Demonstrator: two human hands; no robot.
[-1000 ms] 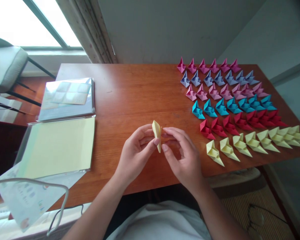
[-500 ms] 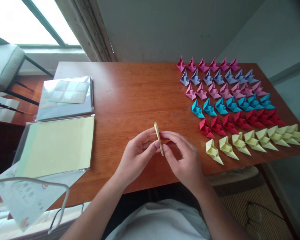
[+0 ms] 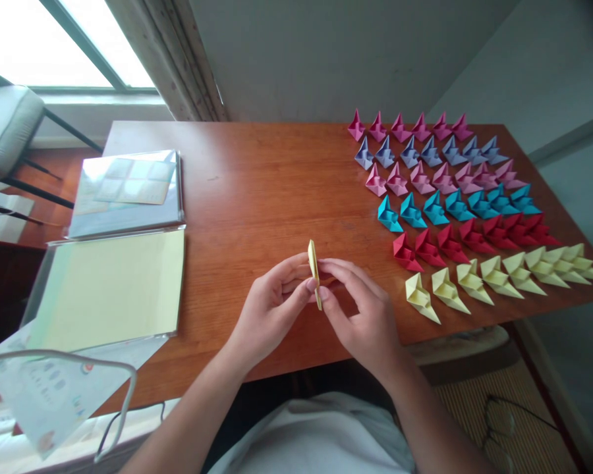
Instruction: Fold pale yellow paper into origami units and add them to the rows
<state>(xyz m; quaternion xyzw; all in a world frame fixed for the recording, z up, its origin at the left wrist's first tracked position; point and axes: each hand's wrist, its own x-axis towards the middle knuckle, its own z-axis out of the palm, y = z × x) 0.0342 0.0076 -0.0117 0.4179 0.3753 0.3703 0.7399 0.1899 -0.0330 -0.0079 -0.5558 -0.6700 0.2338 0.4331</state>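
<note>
A narrow strip of folded yellow paper (image 3: 313, 260) stands nearly upright, seen almost edge-on, above the front part of the wooden table (image 3: 257, 191). My left hand (image 3: 271, 303) pinches it between thumb and fingers from the left. From the right, my right hand (image 3: 360, 309) is closed on its lower part, thumb tip against the paper. Some of my fingers behind the paper are hidden. Nearest to my right hand is a row of yellow folded paper pieces (image 3: 420, 297) with pointed ends.
Behind the yellow row lie rows of red (image 3: 451, 243), blue (image 3: 435, 209), pink (image 3: 421, 178), lilac (image 3: 410, 153) and magenta (image 3: 400, 128) folded pieces. At left are a stack of yellow paper (image 3: 113, 289) and a plastic-wrapped pack (image 3: 128, 220). A white bent tube (image 3: 131, 395) crosses the lower left.
The folded yellow paper has turned slightly, standing more upright and showing a little more of its side. Both hands keep their hold in nearly the same place.
</note>
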